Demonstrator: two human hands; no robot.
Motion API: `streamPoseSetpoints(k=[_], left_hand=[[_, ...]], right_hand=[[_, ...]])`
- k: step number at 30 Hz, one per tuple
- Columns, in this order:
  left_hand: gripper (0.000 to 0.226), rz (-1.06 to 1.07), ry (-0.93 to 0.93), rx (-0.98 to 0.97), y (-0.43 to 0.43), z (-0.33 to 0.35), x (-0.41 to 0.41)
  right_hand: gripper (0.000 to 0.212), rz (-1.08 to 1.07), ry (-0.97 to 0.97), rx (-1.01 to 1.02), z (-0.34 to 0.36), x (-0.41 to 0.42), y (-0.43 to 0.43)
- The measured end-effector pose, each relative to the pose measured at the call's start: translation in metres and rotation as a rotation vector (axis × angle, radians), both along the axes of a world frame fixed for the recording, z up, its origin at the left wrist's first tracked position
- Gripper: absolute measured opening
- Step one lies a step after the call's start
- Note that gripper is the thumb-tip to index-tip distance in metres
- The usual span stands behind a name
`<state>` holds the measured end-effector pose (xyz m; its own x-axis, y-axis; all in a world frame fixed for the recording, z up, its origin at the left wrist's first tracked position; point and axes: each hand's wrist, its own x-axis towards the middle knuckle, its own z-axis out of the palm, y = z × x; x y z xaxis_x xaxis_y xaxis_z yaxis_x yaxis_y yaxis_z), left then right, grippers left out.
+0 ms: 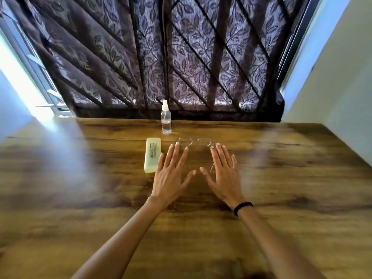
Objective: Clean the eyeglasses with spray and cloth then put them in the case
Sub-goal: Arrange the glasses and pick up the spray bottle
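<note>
The glasses (194, 142) lie mid-frame on the surface (80, 178), long axis left-right, just above both fingertips; left hand (171, 174) and right hand (223, 174) flat, released, equally near.

Looks like a room at home: wood-grain worktop (80, 198) pushed up against a window, dark leaf-patterned curtain (191, 57) drawn over diagonal window bars, plain painted wall (342, 87) on the right.
</note>
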<state>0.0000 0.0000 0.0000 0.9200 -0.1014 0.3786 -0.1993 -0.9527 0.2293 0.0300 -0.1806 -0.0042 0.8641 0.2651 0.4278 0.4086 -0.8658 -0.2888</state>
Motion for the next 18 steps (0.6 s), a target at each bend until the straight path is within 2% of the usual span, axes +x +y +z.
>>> streamPoseSetpoints(k=[10, 18], left_hand=[[0.073, -0.01, 0.115, 0.034, 0.001, -0.024, -0.001], [0.074, -0.006, 0.115, 0.042, 0.0, -0.028, 0.0]], right_hand=[[0.068, -0.022, 0.095, -0.054, -0.024, -0.003, -0.003], [0.066, -0.025, 0.097, -0.058, -0.028, 0.0, -0.003]])
